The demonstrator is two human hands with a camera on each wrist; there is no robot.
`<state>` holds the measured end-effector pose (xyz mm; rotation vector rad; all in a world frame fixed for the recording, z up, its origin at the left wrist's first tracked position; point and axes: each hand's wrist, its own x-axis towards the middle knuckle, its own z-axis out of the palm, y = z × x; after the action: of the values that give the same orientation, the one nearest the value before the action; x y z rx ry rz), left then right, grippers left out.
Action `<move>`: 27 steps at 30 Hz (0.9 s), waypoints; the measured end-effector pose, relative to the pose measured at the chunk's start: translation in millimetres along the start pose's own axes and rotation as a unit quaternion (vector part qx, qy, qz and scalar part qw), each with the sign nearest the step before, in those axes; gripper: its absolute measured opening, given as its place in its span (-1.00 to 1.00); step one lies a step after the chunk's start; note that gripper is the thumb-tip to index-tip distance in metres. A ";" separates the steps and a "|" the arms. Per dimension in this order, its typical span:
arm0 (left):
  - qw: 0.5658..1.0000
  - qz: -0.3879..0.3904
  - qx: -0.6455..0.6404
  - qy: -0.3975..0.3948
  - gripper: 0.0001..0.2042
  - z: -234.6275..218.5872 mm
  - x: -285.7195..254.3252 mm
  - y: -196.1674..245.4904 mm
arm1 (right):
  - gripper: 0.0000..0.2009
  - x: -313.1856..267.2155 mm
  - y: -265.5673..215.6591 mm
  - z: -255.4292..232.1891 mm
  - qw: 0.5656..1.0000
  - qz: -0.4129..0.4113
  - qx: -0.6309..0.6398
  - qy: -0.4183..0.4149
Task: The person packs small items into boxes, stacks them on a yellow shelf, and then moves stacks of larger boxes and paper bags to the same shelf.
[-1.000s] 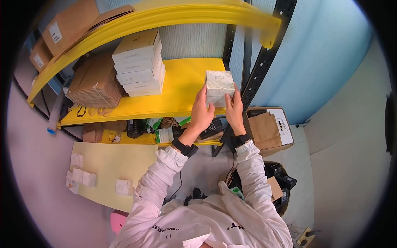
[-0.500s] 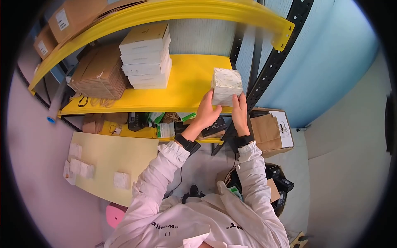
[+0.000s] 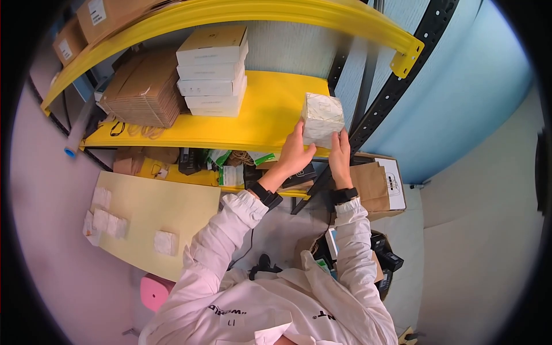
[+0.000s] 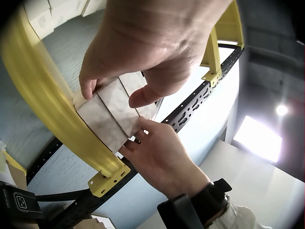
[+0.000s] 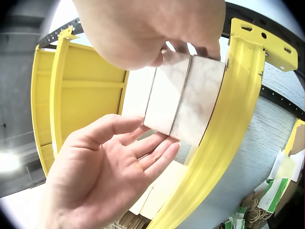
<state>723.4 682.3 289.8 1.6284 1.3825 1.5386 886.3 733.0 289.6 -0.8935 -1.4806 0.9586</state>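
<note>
Three small white boxes with a grey marble pattern stand in a stack (image 3: 323, 115) at the right end of the yellow shelf (image 3: 270, 109), close to its front beam. My left hand (image 3: 296, 154) grips the left side of the stack, thumb toward the front. On the opposite side my right hand (image 3: 340, 158) holds it with thumb and fingers. Seams between the marbled boxes (image 4: 112, 112) show in the left wrist view. From the right wrist, the marbled boxes (image 5: 183, 95) appear right beside the yellow beam (image 5: 228, 109). Part of each hand's fingers is hidden behind the stack.
White cartons (image 3: 213, 72) and a bundle of flat cardboard (image 3: 141, 89) occupy the shelf's left part. A black upright (image 3: 397, 86) rises at right. More marbled boxes lie on a pale table (image 3: 155, 201) at lower left. A pink stool (image 3: 154, 292) stands below.
The head view has shifted, so the shelf appears farther right and higher. The marbled stack has turned slightly, showing more of its left side. Both hands stay on it.
</note>
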 end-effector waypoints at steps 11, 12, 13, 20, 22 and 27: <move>0.998 0.009 0.062 -0.003 -0.15 0.9 -4.7 5.1 | -0.52 -1.0 21.3 -2.3 1.000 -0.012 -0.008 0.013; 0.998 0.009 0.062 -0.003 -0.15 1.1 -5.0 5.3 | -0.54 -1.8 22.1 -4.2 1.000 -0.003 -0.026 0.002; 0.998 -0.011 0.057 -0.006 -0.16 1.4 -5.4 5.5 | -0.54 -1.8 22.7 -6.4 1.000 -0.003 -0.027 0.002; 0.998 -0.018 0.050 -0.013 -0.17 -0.5 -10.9 8.0 | -0.59 -2.9 18.0 -6.1 0.998 -0.012 -0.063 0.011; 0.999 -0.025 0.025 -0.019 -0.18 -2.2 -9.4 5.9 | -0.59 -3.8 16.8 -3.8 0.997 -0.014 -0.070 0.011; 0.999 -0.028 0.033 0.021 -0.19 -4.6 -24.1 -14.0 | -0.53 -14.5 19.0 4.1 0.993 -0.052 -0.090 0.064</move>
<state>718.3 664.4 268.4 1.5902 1.5038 1.5179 884.4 726.6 266.3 -0.9793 -1.5044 0.6871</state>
